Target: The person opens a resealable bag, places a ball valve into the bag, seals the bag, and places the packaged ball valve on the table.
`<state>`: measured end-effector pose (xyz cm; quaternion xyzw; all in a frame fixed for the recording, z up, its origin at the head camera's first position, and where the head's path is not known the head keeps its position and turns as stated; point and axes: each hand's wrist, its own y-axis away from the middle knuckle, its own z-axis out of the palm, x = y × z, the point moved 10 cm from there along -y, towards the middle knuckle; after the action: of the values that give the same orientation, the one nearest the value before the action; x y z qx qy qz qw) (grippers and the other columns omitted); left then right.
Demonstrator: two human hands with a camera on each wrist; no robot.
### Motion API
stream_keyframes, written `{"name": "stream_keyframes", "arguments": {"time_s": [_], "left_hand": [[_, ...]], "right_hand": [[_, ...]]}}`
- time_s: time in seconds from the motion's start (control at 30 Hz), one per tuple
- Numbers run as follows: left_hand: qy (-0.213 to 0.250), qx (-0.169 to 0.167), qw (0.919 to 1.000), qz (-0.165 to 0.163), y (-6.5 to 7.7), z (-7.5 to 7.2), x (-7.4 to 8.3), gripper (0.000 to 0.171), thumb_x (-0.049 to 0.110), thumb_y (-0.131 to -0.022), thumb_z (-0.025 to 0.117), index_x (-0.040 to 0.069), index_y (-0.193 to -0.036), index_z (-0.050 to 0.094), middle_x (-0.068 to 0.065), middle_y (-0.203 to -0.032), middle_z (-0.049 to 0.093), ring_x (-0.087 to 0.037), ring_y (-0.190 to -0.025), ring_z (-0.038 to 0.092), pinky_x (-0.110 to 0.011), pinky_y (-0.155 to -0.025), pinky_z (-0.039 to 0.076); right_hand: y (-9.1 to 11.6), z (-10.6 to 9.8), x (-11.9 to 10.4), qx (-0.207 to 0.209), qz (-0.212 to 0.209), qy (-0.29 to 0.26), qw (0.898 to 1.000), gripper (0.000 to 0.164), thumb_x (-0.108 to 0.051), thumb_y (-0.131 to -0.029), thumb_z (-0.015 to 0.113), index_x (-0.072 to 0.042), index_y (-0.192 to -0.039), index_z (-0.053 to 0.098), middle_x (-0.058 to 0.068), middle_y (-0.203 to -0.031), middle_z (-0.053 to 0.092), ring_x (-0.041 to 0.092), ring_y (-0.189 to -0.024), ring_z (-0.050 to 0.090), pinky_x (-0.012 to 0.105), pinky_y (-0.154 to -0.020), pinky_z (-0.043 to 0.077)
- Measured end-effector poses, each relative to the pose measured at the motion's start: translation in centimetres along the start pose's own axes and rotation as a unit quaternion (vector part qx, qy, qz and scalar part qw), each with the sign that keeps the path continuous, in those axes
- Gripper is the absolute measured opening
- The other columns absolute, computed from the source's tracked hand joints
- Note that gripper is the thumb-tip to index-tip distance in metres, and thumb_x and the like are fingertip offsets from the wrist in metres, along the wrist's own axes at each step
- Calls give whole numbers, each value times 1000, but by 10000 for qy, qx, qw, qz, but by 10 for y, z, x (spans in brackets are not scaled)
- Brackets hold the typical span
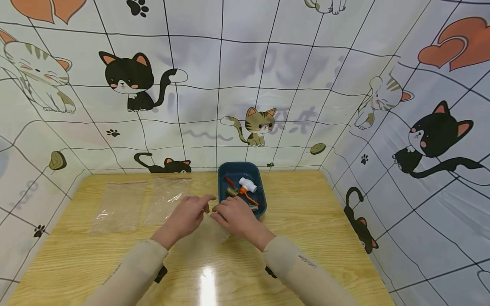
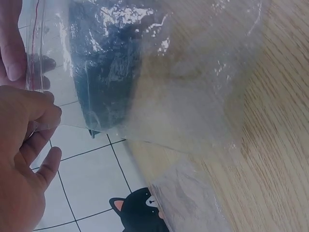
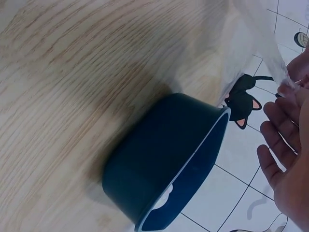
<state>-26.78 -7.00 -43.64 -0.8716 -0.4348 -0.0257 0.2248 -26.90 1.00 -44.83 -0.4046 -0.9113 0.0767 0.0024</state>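
Note:
In the left wrist view, a clear zip bag (image 2: 193, 92) with a red line along its top hangs in front of me. My left hand (image 1: 186, 216) pinches the bag near one end of that line. My right hand (image 1: 238, 216) holds the same top edge, with thumb and forefinger at the bag and the other fingers spread in the right wrist view. Just beyond the right hand stands a dark blue tub (image 1: 263, 196). Inside it lie a white piece (image 1: 248, 184) with an orange part, a brassy piece (image 1: 231, 191) and a red piece (image 1: 229, 181), partly hidden by my hand.
Two more clear zip bags, a left one (image 1: 119, 208) and a nearer one (image 1: 162, 202), lie flat on the wooden table (image 1: 306, 238) left of the tub. Cat-printed sheets (image 1: 199, 76) enclose the table at the back and sides.

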Motion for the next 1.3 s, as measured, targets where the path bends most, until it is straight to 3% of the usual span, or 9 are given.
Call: {"name": "stream_keyframes", "arguments": {"time_s": [0.2, 0.43, 0.57, 0.77, 0.9, 1.0, 1.2, 1.3], "left_hand": [[-64, 8, 9999, 104, -3, 2, 5, 50, -7, -83, 62, 14, -128, 57, 8, -83, 68, -13, -78, 64, -42, -82, 51], [12, -10, 9999, 109, -2, 4, 5, 47, -6, -84, 65, 15, -126, 58, 6, -85, 71, -14, -79, 66, -43, -86, 52], [-119, 55, 9997, 204, -1, 4, 7, 41, -1, -84, 70, 17, -121, 62, 5, -94, 72, -16, -90, 68, -42, -89, 51], [-509, 703, 9937, 710, 6, -6, 13, 39, 4, -80, 77, 15, -115, 65, -2, -114, 67, -22, -107, 64, -43, -91, 49], [-702, 1137, 9853, 1061, 14, -12, 17, 34, 4, -79, 77, 14, -110, 68, -2, -111, 67, -22, -105, 64, -42, -90, 49], [-847, 1207, 9819, 1187, 17, -11, 19, 30, 7, -80, 78, 16, -107, 70, -1, -107, 67, -20, -102, 63, -42, -89, 49], [-913, 1199, 9823, 1109, 21, -9, 19, 25, 13, -81, 79, 19, -104, 70, 1, -100, 68, -19, -97, 64, -41, -88, 49], [-651, 1158, 9891, 628, 19, -8, 12, 19, 18, -83, 77, 18, -100, 69, 2, -96, 69, -18, -93, 65, -40, -86, 49]], "right_hand": [[0, -3, -5, 212, -75, -222, 9995, 25, -36, -100, 53, -23, -103, 74, -9, -94, 72, 10, -86, 64, 26, -79, 52], [1, 3, 1, -129, 282, -573, 9979, 21, -33, -99, 57, -23, -105, 75, -9, -94, 73, 7, -84, 66, 24, -75, 55], [1, 5, 4, -127, 451, -654, 9968, 19, -30, -98, 59, -22, -102, 75, -10, -87, 72, 6, -78, 64, 22, -70, 53], [3, 4, 12, 65, 846, -706, 9939, 16, -29, -96, 61, -22, -95, 76, -10, -80, 70, 3, -69, 60, 20, -63, 50], [4, 6, 18, 4, 1080, -831, 9907, 14, -29, -94, 64, -23, -93, 76, -12, -80, 70, 1, -67, 57, 19, -63, 49], [5, 8, 21, -105, 1225, -1007, 9873, 12, -29, -93, 65, -23, -92, 75, -13, -77, 67, 1, -64, 54, 18, -61, 46], [7, 10, 23, -107, 1354, -1421, 9805, 11, -28, -92, 66, -22, -85, 70, -13, -71, 60, 1, -61, 50, 17, -55, 41], [8, 10, 23, -53, 1370, -1554, 9783, 13, -29, -93, 66, -22, -82, 66, -13, -70, 58, 1, -60, 49, 17, -54, 41]]}}
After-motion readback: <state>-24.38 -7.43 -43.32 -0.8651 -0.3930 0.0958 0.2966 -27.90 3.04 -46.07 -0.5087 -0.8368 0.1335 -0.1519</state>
